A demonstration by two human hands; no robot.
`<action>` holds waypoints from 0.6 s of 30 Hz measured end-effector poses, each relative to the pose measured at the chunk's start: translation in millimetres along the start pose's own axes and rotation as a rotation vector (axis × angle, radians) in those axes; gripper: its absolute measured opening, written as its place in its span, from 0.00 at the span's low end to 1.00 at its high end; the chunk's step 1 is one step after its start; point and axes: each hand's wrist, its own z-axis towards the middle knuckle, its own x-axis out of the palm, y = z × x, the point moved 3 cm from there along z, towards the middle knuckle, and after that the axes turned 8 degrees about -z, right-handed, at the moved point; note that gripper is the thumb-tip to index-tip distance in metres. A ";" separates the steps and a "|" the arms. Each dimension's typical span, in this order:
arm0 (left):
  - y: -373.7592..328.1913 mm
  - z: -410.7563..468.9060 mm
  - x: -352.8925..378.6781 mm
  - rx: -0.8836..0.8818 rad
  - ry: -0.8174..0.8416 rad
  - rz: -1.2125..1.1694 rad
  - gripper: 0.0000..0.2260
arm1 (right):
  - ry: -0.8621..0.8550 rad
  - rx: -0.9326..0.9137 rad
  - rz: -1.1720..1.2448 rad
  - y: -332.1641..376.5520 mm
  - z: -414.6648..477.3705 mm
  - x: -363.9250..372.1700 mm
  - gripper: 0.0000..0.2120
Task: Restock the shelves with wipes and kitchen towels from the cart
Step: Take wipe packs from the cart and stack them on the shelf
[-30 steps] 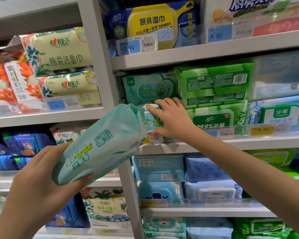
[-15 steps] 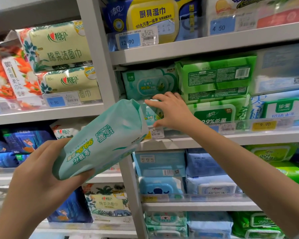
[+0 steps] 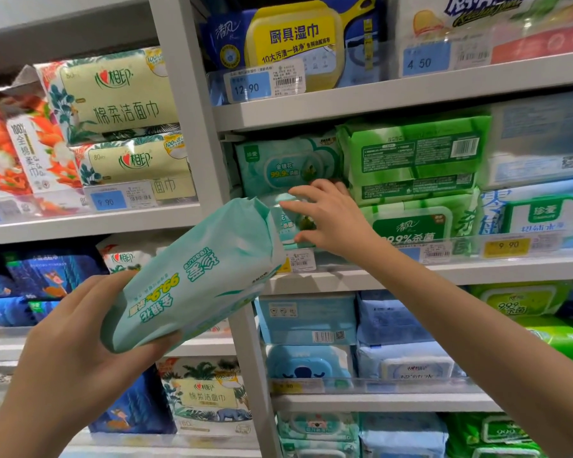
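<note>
Gripping a mint-green pack of wipes point(image 3: 196, 276) by its lower end, the left hand point(image 3: 76, 348) held it tilted, its upper end pointing toward the grey shelf upright point(image 3: 192, 127) and overlapping it in view. The thumb lay under the pack's bottom edge and the fingers wrapped behind it. Right of the upright, the right hand point(image 3: 328, 219) reached in with fingers spread, fingertips touching the front of a lower teal wipes pack point(image 3: 286, 223) standing on the middle shelf point(image 3: 444, 269); the fingers rested on it without closing around it. A second teal wipes pack point(image 3: 278, 163) sat stacked directly above that one, hard against the upright. Further right of the upright, two bright green wipes packs point(image 3: 414, 160) were stacked one on the other, with blue-and-white packs point(image 3: 540, 213) beyond them. A clear rail along the middle shelf's front edge carried price tags, one yellow tag point(image 3: 506, 246) reading 9.90. Above, right of the upright, a blue pack with a yellow pan-shaped label point(image 3: 291, 41) stood behind a 12.90 tag point(image 3: 250, 87). Left of the upright, cream cotton-towel packs point(image 3: 113, 94) were stacked in two tiers beside orange floral packs point(image 3: 10, 147).
</note>
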 end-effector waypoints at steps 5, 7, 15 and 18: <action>-0.2 -2.0 3.5 -0.011 -0.005 0.003 0.32 | 0.055 0.078 0.192 0.9 -5.0 1.0 0.37; -1.6 -2.9 4.6 -0.016 -0.014 0.009 0.32 | 0.073 0.078 0.152 3.6 -3.2 0.9 0.32; -20.8 -1.5 0.8 -0.009 -0.053 0.067 0.31 | -0.007 0.046 0.123 12.9 -15.7 0.4 0.20; -29.4 0.0 0.4 0.016 -0.050 0.112 0.31 | 0.058 0.019 0.202 11.0 -25.9 -2.2 0.22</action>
